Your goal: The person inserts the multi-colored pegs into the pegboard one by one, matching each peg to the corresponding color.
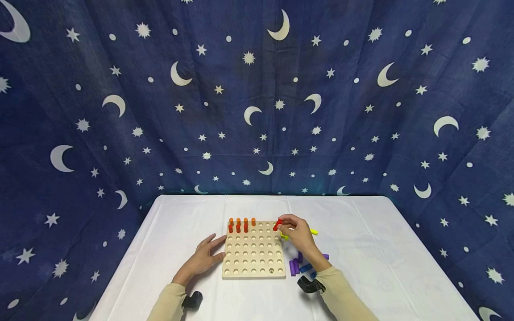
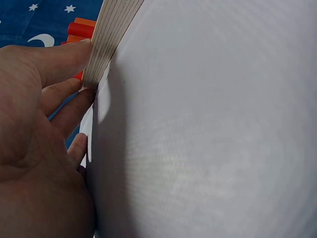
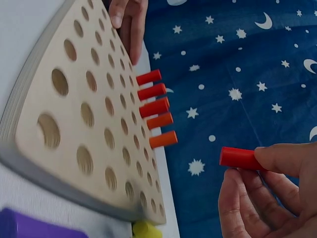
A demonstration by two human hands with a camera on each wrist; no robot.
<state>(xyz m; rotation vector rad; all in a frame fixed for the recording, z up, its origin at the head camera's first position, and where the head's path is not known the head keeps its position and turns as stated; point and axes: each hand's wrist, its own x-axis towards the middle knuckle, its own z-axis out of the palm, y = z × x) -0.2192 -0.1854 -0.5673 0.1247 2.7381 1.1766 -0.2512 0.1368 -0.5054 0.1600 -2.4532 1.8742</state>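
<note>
A pale wooden pegboard [image 1: 257,276] with rows of round holes lies on the white table. Several orange pegs [image 1: 253,222] stand at the left of its far row, and three red pegs [image 1: 246,228] stand upright just in front of them. My right hand [image 1: 297,236] pinches another red peg [image 3: 237,157] between thumb and fingers, above the board's far right corner. Its tilted end is apart from the holes. My left hand [image 1: 202,257] rests at the board's left side, fingers extended, with thumb and fingertips touching the wooden edge in the left wrist view.
Right of the board lie loose purple pegs [image 1: 292,268] and blue pegs [image 1: 306,268], partly under my right forearm. Yellow pegs [image 1: 314,232] lie farther back, partly hidden by the hand. A dark blue curtain [image 1: 257,89] with moons and stars hangs behind the table [image 1: 192,209].
</note>
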